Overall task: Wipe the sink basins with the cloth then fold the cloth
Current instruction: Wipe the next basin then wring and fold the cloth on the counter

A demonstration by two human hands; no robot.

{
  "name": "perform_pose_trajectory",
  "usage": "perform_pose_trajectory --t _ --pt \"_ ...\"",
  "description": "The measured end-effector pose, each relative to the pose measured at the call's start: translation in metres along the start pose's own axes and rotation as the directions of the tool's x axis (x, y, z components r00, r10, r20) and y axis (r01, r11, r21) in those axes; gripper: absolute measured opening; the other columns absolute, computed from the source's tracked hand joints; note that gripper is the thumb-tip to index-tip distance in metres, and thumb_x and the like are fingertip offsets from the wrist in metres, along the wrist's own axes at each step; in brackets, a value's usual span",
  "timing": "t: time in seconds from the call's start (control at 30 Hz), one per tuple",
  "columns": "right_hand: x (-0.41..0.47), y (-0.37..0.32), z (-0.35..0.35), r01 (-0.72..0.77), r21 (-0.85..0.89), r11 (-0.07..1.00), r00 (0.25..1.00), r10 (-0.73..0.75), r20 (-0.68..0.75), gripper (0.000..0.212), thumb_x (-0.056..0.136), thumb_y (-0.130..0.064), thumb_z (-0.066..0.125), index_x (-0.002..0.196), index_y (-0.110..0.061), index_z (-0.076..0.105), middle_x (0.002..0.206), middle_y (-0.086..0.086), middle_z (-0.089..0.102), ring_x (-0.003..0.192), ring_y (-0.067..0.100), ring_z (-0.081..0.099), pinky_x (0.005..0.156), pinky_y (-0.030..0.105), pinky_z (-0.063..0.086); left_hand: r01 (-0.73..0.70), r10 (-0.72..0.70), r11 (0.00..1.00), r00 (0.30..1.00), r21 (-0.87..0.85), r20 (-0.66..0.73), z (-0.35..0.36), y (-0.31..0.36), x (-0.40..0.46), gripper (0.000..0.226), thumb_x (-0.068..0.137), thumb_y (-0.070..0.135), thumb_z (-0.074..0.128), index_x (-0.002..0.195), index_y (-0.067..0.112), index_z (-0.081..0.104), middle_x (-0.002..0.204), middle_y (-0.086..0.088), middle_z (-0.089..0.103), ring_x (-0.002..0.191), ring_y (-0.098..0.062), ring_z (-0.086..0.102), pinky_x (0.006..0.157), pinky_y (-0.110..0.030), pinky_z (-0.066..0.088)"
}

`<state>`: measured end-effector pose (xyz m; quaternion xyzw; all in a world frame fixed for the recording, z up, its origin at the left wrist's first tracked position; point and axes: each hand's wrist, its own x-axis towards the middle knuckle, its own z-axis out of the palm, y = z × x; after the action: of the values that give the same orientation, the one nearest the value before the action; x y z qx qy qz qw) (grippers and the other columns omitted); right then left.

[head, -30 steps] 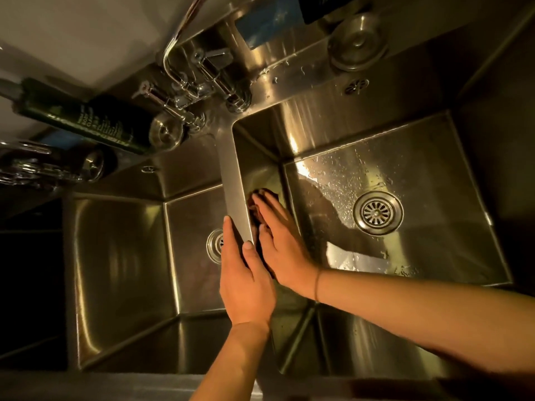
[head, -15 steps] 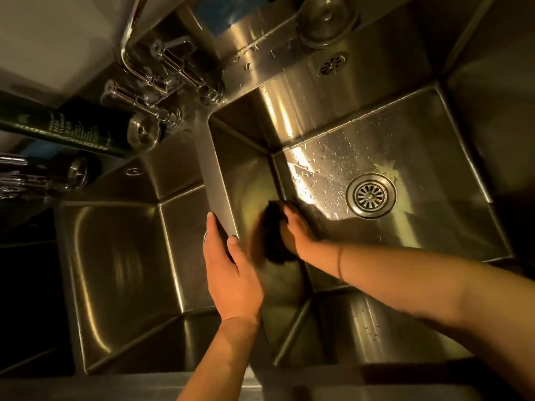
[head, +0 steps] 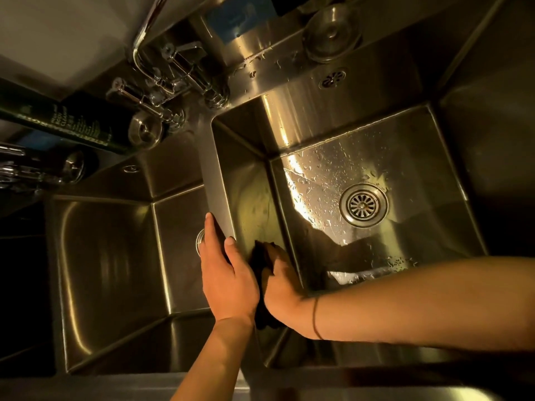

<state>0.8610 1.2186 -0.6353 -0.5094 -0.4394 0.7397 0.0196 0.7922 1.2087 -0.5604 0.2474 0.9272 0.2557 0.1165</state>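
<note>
- The right hand, at lower centre of the frame, presses a dark cloth against the left inner wall of the right basin; its fingers lie close together over the cloth, their tips hidden in shadow.
- The cloth shows above the fingers and again below the wrist, down the same wall.
- The left hand, just left of the right one, rests on the flat divider between the two basins; its fingers are fairly straight, thumb apart on the divider's right edge.
- A thin dark band circles the right wrist.
- The right basin's floor is wet with droplets around a round drain, right of centre.
- The left basin fills the lower left; its drain peeks out beside the left hand.
- A chrome tap stands at upper centre-left, a dark green bottle lying at upper left.
- A round metal plug sits on the ledge at top right of centre.
</note>
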Motion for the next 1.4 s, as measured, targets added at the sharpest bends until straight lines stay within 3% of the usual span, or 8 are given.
perform_pose_trajectory --t 0.27,0.37,0.6,0.7,0.8,0.97,1.17,1.4 --pt "0.045 -0.065 -0.005 0.161 0.121 0.979 0.987 -0.163 0.006 0.055 0.105 -0.013 0.039 0.155 -0.037 0.035 0.156 -0.007 0.041 0.142 0.016 0.043 0.120 0.039 0.036 -0.019 0.019 1.000 1.000 0.009 0.005 0.000 -0.002 0.000 0.054 0.106 0.050 0.029 0.158 0.056 0.018 0.154 0.005 0.047 0.140 -0.019 0.049 0.112 -0.054 0.046" --pt "0.082 -0.112 -0.017 0.132 0.227 0.965 0.991 -0.122 -0.057 0.052 0.106 -0.010 0.039 0.153 -0.030 0.043 0.152 -0.001 0.048 0.124 0.019 0.057 0.103 0.023 0.050 -0.045 0.045 0.999 0.999 0.003 0.011 0.000 -0.007 -0.001 0.051 0.110 0.045 0.032 0.158 0.056 0.018 0.158 0.009 0.044 0.144 -0.016 0.045 0.116 -0.050 0.043" --pt "0.108 -0.153 -0.032 0.478 0.007 0.878 0.877 -0.478 -0.042 0.051 0.104 -0.004 0.045 0.150 -0.022 0.049 0.159 -0.006 0.040 0.147 0.014 0.037 0.124 0.035 0.029 -0.022 0.022 1.000 1.000 0.003 0.002 0.003 -0.009 0.001 0.053 0.107 0.054 0.030 0.154 0.067 0.012 0.162 0.026 0.033 0.149 -0.006 0.037 0.118 -0.041 0.034" --pt "0.111 -0.142 -0.050 0.704 -0.440 0.558 0.667 -0.732 0.140 0.058 0.098 -0.001 0.050 0.153 -0.017 0.044 0.164 -0.001 0.031 0.150 0.022 0.029 0.126 0.038 0.025 -0.020 0.020 0.999 1.000 0.028 0.000 0.005 -0.010 0.001 0.055 0.105 0.059 0.030 0.154 0.068 0.009 0.163 0.020 0.034 0.149 -0.014 0.040 0.117 -0.051 0.040" --pt "0.125 -0.151 -0.089 0.647 -0.757 -0.092 0.454 -0.751 0.479 0.067 0.090 0.001 0.054 0.155 -0.013 0.041 0.166 0.008 0.029 0.147 0.040 0.031 0.118 0.055 0.032 -0.024 0.024 0.999 1.000 0.028 0.004 0.006 -0.009 0.003 0.061 0.102 0.062 0.038 0.154 0.068 0.006 0.162 0.017 0.036 0.145 -0.018 0.046 0.111 -0.054 0.047" --pt "0.151 -0.187 -0.150 0.364 -0.536 -0.761 0.422 -0.378 0.824 0.067 0.089 -0.008 0.053 0.154 -0.006 0.038 0.166 0.016 0.025 0.148 0.048 0.026 0.114 0.064 0.034 -0.020 0.020 1.000 1.000 0.000 0.011 0.005 -0.011 0.003 0.065 0.101 0.060 0.042 0.156 0.064 0.007 0.149 0.014 0.044 0.122 -0.015 0.058 0.097 -0.048 0.054" --pt "0.189 -0.208 -0.193 0.147 -0.107 -0.983 0.381 -0.043 0.924 0.035 0.099 -0.008 0.047 0.128 -0.004 0.066 0.151 0.023 0.049 0.142 0.047 0.041 0.114 0.064 0.035 0.001 -0.001 1.000 1.000 0.009 0.000 0.007 -0.014 0.002 0.065 0.103 0.058 0.042 0.160 0.056 0.009 0.120 0.018 0.044 0.092 -0.013 0.059 0.074 -0.038 0.051" --pt "0.201 -0.189 -0.288 0.089 0.160 -0.983 0.718 0.174 0.674 0.039 0.106 -0.021 0.039 0.138 -0.012 0.060 0.169 0.019 0.011 0.154 0.047 0.000 0.125 0.059 0.007 0.031 -0.030 0.998 0.999 0.053 -0.021 0.009 -0.016 0.005 0.067 0.103 0.058 0.043 0.161 0.053 0.010 0.105 0.013 0.045 0.085 -0.013 0.056 0.068 -0.043 0.058"
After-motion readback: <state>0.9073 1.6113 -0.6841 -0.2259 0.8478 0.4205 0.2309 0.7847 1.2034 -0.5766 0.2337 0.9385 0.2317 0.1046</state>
